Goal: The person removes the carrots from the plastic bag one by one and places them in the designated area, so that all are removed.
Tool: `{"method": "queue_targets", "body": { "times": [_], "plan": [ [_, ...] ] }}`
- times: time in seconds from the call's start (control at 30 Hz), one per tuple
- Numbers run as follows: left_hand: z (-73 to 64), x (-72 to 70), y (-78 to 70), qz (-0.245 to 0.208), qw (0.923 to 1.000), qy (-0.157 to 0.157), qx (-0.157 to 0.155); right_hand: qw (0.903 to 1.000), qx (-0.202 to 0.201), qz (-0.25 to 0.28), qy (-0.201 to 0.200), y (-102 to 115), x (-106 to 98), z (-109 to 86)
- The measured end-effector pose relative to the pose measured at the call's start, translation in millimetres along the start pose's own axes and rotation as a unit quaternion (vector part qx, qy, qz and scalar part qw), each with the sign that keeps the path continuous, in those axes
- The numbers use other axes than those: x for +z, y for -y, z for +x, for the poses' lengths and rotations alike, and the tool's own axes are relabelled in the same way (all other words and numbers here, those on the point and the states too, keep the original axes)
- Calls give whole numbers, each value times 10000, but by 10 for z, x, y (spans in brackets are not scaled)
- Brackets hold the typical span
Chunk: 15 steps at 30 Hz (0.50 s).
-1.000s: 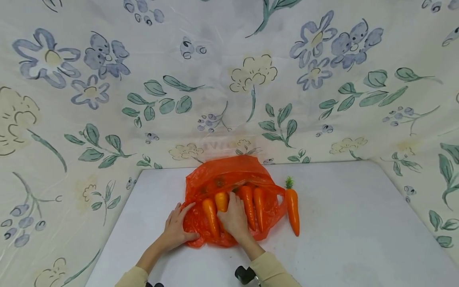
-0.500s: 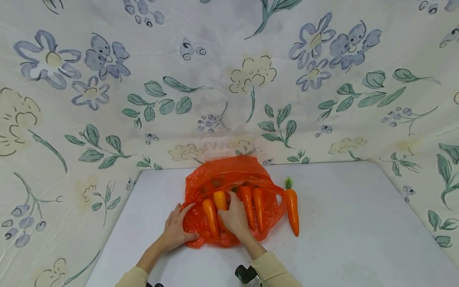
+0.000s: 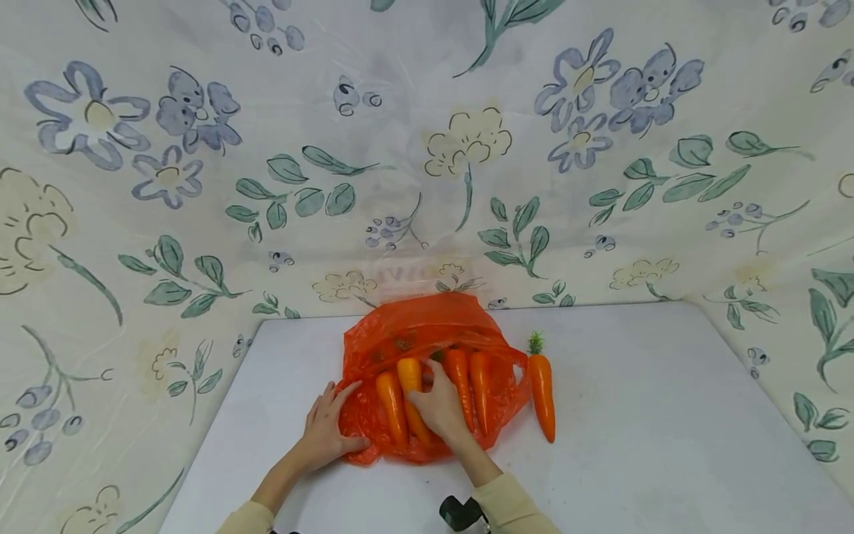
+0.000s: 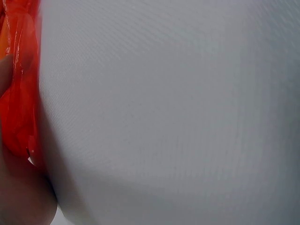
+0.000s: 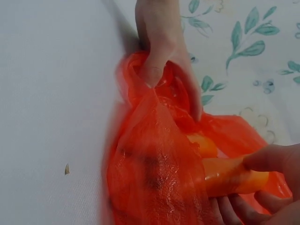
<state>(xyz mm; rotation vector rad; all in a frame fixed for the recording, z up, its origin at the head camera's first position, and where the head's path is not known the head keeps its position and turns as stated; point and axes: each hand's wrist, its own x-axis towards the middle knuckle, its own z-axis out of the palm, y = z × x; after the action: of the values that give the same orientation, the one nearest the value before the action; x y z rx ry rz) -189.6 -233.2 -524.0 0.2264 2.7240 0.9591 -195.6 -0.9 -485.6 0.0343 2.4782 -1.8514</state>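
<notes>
A thin red plastic bag point(image 3: 427, 315) lies open on the white table, with several shiny orange carrots inside. My right hand point(image 3: 442, 404) reaches into it and grips a yellow-orange carrot point(image 3: 410, 374), thumb on one side and fingers beneath, as the right wrist view shows. Left of that carrot lies another carrot point(image 3: 392, 408); two more lie on the right. My left hand point(image 3: 325, 430) rests on the bag's left edge, fingers spread and thumb apart. In the left wrist view only part of this hand point(image 4: 23, 197) shows beside the red plastic.
One carrot with a green leafy top point(image 3: 543, 397) lies on the table point(image 3: 640, 415) just right of the bag. A flower-patterned sheet point(image 3: 400, 163) rises behind and at both sides. A dark round-ended object point(image 3: 460, 512) shows beside the right sleeve.
My right hand has shifted slightly right, and more of the gripped carrot now shows beside it. The left hand keeps its place on the bag.
</notes>
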Motion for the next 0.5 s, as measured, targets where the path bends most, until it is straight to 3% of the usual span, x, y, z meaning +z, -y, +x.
{"method": "queue_targets", "body": {
  "times": [0.5],
  "plan": [
    [15,29,41,26,9999,-67,99,9990,258,283,213,-28,-47,-27]
  ]
}}
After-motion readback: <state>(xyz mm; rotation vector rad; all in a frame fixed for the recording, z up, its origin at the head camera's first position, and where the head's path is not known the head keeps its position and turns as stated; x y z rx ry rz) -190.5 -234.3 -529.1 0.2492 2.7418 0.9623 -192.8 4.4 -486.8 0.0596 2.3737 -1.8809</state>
